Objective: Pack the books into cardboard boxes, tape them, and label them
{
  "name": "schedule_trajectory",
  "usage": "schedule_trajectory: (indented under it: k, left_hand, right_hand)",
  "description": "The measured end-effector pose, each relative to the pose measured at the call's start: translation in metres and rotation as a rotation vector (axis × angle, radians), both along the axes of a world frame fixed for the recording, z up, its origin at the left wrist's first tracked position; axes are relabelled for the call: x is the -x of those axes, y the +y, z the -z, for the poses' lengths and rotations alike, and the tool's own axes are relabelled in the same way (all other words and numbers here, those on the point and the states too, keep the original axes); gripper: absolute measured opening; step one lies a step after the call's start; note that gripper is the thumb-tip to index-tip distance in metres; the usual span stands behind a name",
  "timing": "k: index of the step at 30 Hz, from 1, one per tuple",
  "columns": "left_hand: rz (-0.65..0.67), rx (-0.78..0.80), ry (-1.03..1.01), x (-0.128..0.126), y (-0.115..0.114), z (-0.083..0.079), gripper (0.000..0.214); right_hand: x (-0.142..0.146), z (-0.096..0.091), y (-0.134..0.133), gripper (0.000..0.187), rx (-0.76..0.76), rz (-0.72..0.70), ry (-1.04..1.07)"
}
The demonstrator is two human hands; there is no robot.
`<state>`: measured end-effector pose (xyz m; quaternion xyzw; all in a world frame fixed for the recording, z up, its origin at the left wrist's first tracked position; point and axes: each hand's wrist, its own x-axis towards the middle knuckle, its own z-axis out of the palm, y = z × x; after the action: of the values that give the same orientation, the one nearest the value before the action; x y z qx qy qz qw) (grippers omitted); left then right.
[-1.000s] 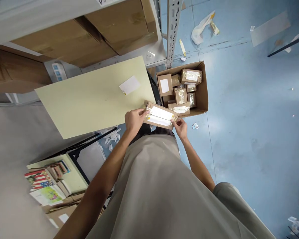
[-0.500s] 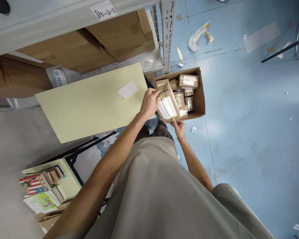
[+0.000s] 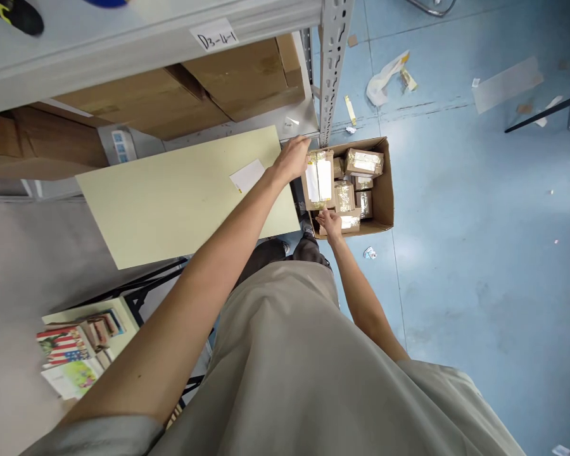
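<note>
A small cardboard box (image 3: 330,171) with a white label and shiny clear tape lies tilted over the left end of a bigger open carton (image 3: 386,183). My left hand (image 3: 292,158) grips its far left corner, fingers curled over the edge. At its near edge is my right hand (image 3: 330,223), fingers bent against the box and partly hidden. Several similar taped parcels fill the carton, among them one labelled parcel (image 3: 365,163) at the back and another parcel (image 3: 350,220) beside my right hand.
Left of the carton is a pale yellow tabletop (image 3: 180,209) with a white card (image 3: 247,175). A grey shelf post (image 3: 333,76) rises behind the carton, beside shelved cardboard boxes (image 3: 242,79). Books (image 3: 71,348) lie lower left. Paper scraps (image 3: 382,82) litter the blue floor.
The small box has moved away from my body and further into the carton, turning more upright in view. My left hand reaches farther forward with it; my right hand has shifted slightly left.
</note>
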<state>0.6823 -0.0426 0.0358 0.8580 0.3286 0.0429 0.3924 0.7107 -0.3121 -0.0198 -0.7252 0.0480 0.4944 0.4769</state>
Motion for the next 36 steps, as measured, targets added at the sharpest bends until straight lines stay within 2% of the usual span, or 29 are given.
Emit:
schedule_trajectory:
  k: [3, 5, 7, 12, 15, 18, 24, 27, 30, 33, 36]
  left_hand:
    - [-0.082, -0.029, -0.029, 0.024, 0.012, -0.004, 0.044]
    - [-0.131, -0.045, -0.009, 0.053, 0.006, -0.015, 0.048]
    - [-0.18, -0.035, 0.037, 0.088, -0.011, -0.028, 0.049]
    - [-0.327, 0.05, 0.107, 0.163, -0.077, -0.054, 0.041]
    - [-0.408, 0.115, 0.103, 0.189, -0.11, -0.064, 0.033]
    - [-0.49, 0.148, 0.082, 0.205, -0.131, -0.074, 0.029]
    - [-0.647, 0.144, -0.024, 0.244, -0.139, -0.097, 0.032]
    - [-0.74, 0.16, -0.093, 0.274, -0.139, -0.11, 0.035]
    - [-0.837, 0.175, -0.196, 0.311, -0.144, -0.121, 0.036]
    - [-0.919, 0.154, -0.301, 0.355, -0.151, -0.128, 0.032]
    - [-0.996, 0.049, -0.45, 0.409, -0.157, -0.132, 0.026]
  right_hand:
    - [-0.001, 0.007, 0.004, 0.049, 0.013, -0.04, 0.029]
    - [0.004, 0.007, -0.003, 0.049, 0.0, -0.077, 0.064]
    - [0.011, 0.004, -0.011, 0.049, -0.01, -0.103, 0.096]
    - [0.015, -0.003, -0.018, 0.053, -0.004, -0.162, 0.094]
    - [0.006, -0.007, -0.008, 0.053, 0.009, -0.233, 0.072]
    - [-0.001, -0.013, 0.008, 0.054, -0.006, -0.297, 0.044]
    - [0.011, -0.043, 0.05, 0.064, -0.139, -0.424, -0.064]
    - [0.036, -0.07, 0.075, 0.065, -0.22, -0.502, -0.129]
    - [0.074, -0.101, 0.098, 0.064, -0.322, -0.591, -0.174]
    - [0.127, -0.135, 0.115, 0.065, -0.405, -0.67, -0.191]
    - [0.192, -0.166, 0.126, 0.065, -0.472, -0.755, -0.199]
